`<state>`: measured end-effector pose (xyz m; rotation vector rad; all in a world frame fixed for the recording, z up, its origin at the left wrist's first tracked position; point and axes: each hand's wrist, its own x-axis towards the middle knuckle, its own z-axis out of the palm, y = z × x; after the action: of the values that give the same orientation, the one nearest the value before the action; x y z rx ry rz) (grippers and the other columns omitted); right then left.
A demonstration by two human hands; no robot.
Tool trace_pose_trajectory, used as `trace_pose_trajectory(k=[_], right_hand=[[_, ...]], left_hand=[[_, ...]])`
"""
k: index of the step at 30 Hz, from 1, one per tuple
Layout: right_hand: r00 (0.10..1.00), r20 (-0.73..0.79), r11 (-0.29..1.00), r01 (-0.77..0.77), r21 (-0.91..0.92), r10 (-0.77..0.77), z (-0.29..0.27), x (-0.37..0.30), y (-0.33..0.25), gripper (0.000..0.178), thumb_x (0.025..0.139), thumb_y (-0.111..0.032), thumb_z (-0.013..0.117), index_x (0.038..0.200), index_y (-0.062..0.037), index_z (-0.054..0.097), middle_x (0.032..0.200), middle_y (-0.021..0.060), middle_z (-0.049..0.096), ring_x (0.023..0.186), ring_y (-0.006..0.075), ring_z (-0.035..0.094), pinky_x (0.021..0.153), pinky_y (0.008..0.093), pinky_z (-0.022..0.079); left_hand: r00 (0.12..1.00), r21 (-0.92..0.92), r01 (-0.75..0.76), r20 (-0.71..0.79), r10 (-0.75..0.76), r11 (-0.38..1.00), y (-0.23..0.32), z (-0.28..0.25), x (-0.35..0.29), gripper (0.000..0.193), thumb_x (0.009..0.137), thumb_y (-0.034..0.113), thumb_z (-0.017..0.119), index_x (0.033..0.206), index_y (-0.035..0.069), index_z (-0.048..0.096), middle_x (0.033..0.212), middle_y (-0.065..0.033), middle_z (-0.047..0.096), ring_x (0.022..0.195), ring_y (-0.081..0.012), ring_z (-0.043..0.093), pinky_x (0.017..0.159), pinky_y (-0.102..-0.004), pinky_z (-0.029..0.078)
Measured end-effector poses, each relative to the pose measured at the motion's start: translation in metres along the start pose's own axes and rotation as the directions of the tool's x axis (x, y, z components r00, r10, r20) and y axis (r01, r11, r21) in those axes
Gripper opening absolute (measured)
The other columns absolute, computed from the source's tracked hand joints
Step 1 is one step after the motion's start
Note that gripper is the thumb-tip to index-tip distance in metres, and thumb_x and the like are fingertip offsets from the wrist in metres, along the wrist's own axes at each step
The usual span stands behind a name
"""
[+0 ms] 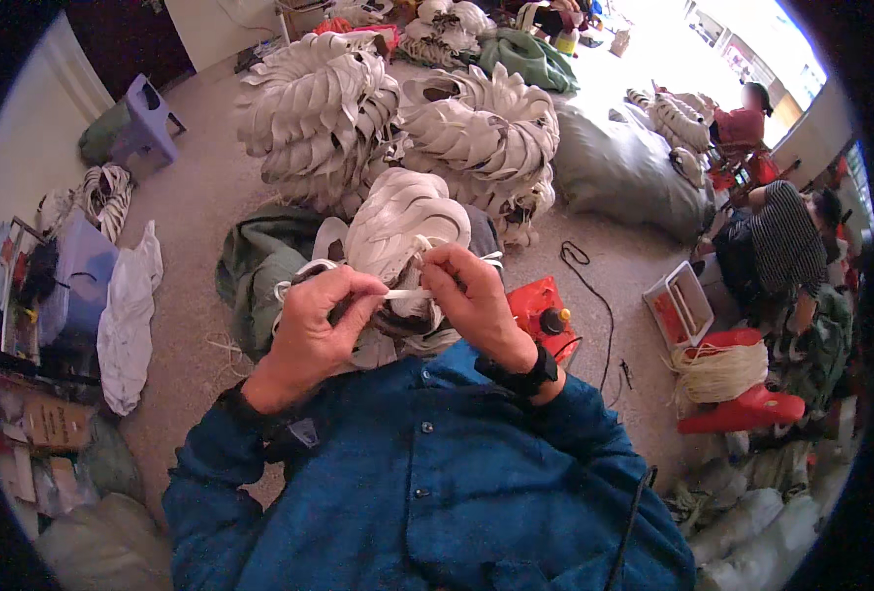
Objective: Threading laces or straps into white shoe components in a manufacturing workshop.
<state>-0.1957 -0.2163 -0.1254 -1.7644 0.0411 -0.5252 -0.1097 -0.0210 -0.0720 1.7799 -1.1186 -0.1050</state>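
In front of my chest, a short white strip (406,294), like a flat lace, is stretched level between my hands. My left hand (314,320) pinches its left end between thumb and fingers. The other end is pinched by my right hand (471,295), which wears a dark band at the wrist. Just beyond and below them lies a bundle of overlapping off-white pieces (407,222) that look like shoe uppers. White laces show around this bundle, and my hands hide part of its near side. Green cloth (264,271) lies to its left.
Tall piles of similar off-white pieces (319,118) (486,138) stand beyond. A red box (545,310) with a dark-capped bottle sits to the right, near a black cord (609,315). Farther right are a cord-wound red stool (737,384), a full grey sack (624,172) and seated people.
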Motion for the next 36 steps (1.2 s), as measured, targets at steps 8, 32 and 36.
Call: trace_pose_trajectory(k=[8, 32, 36], right_hand=[[0.997, -0.013, 0.997, 0.076, -0.017, -0.076, 0.009, 0.003, 0.006, 0.009, 0.093, -0.006, 0.059, 0.1, -0.0004, 0.061, 0.073, 0.0092, 0.063, 0.066, 0.0152, 0.061, 0.06, 0.0305, 0.048], [0.992, -0.118, 0.977, 0.057, 0.205, -0.033, -0.021, 0.029, 0.007, 0.009, 0.098, -0.004, 0.05, 0.1, 0.0008, 0.057, 0.082, 0.0063, 0.064, 0.073, 0.0134, 0.062, 0.066, 0.0293, 0.052], [0.995, 0.076, 0.961, -0.076, 0.266, 0.058, -0.017, 0.022, -0.009, 0.008, 0.098, -0.004, 0.049, 0.101, 0.0008, 0.056, 0.077, 0.0046, 0.06, 0.069, 0.0107, 0.058, 0.063, 0.0251, 0.048]], left_hand=[[0.993, 0.054, -0.118, -0.021, 0.119, 0.992, -0.008, 0.005, 0.001, 0.012, 0.088, -0.001, 0.062, 0.1, 0.0, 0.065, 0.085, -0.015, 0.066, 0.075, -0.0261, 0.066, 0.066, -0.0323, 0.051], [0.989, 0.528, -0.074, -0.069, 0.13, 0.846, -0.07, 0.084, 0.023, 0.069, 0.078, 0.036, 0.074, 0.131, 0.0, 0.048, 0.132, -0.0191, 0.051, 0.126, -0.0316, 0.045, 0.103, -0.0504, 0.034], [1.0, 0.704, -0.012, -0.01, 0.027, 0.71, -0.107, 0.11, 0.027, 0.104, 0.066, 0.058, 0.076, 0.14, -0.005, 0.038, 0.149, -0.0206, 0.035, 0.141, -0.0322, 0.029, 0.109, -0.0588, 0.024]])
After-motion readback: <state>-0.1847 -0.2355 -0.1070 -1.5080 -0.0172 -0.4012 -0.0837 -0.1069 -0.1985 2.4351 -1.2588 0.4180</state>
